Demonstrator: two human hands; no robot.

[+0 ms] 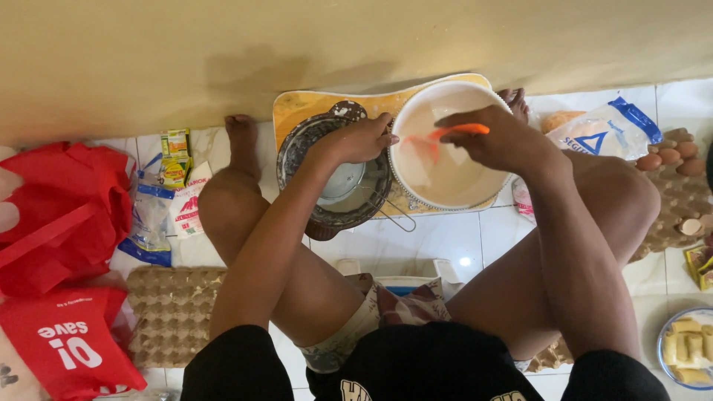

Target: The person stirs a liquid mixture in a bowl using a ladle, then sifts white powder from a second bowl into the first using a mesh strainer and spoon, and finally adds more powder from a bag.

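Overhead, one seated person is occupying the centre of the head view, legs folded on a white tiled floor [445, 245] against a beige wall. Two red bags [52, 215] are lying at the left; two empty egg trays are flanking the legs, one at the left [167, 312], and one at the right [679, 197] carrying a few brown eggs along its top edge. One yellow mat [297, 108] is lying under the two vessels. One white bowl [407, 122] of pale batter is sitting on its right half, touching one dark metal pan [301, 141] on its left half; a wire strainer [345, 182] is resting inside that pan. The right hand [497, 137] is closing around one orange spatula [457, 130], whose blade is dipping into the batter. The left hand [360, 139] is gripping the pan's rim where it meets the bowl. One blue-and-white sachet [605, 130] is lying at the right, and one plate of yellow pieces [687, 349] is showing at the lower right corner.
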